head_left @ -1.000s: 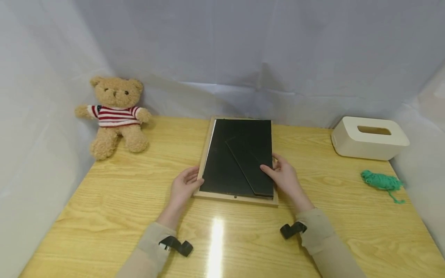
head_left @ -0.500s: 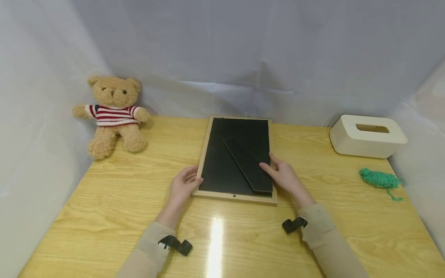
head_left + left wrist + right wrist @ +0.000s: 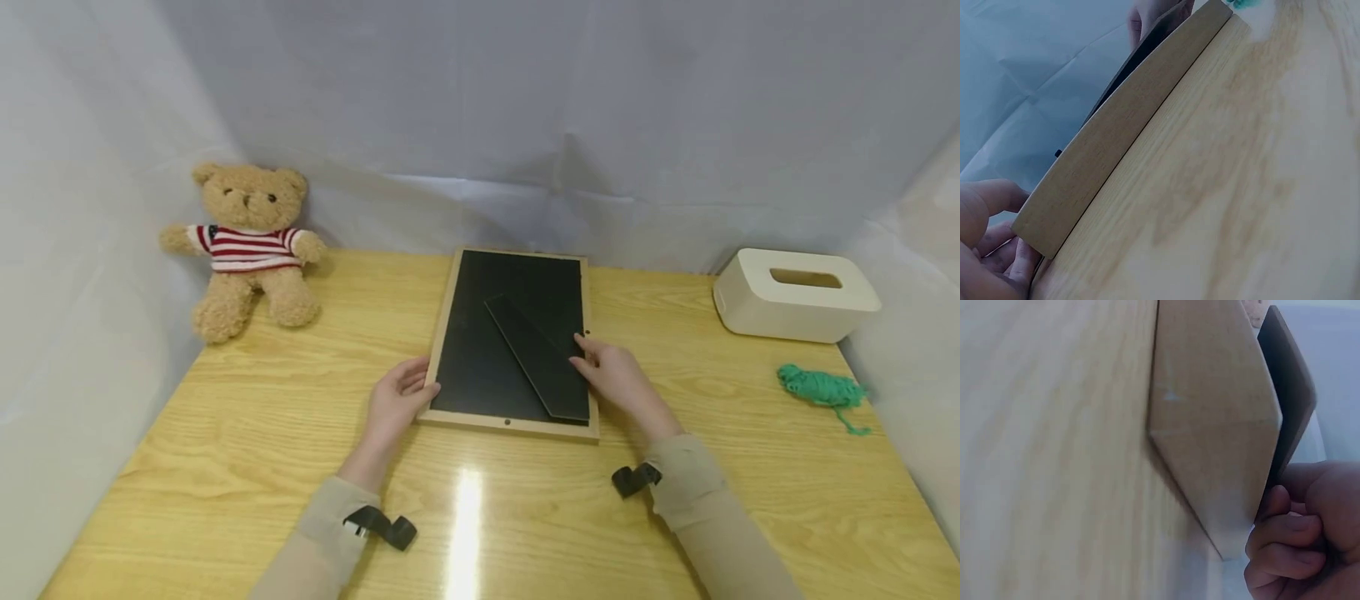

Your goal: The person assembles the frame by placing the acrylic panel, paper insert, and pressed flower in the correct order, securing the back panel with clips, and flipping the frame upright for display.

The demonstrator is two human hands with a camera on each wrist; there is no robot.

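Observation:
A wooden picture frame (image 3: 480,420) lies face down on the table, its black backing board (image 3: 480,375) upward. A slanting black easel stand (image 3: 540,358) is hinged to that board. My left hand (image 3: 397,396) grips the frame's lower left side, thumb over the border and fingers against the side. At the right side is my right hand (image 3: 621,379), its thumb at the stand's edge and its index fingertip over the border. In the right wrist view the stand (image 3: 1294,381) rises off the frame, with curled fingers (image 3: 1285,531) against the frame's corner.
A teddy bear (image 3: 253,250) in a striped sweater sits at the back left. A cream tissue box (image 3: 798,308) stands back right, with a green yarn bundle (image 3: 821,387) in front of it. White sheeting (image 3: 375,100) encloses the table.
The white strip along the board's left edge has vanished. My right index finger has moved from the frame's outer side onto its border, and the thumb has shifted slightly right. My left hand stays put.

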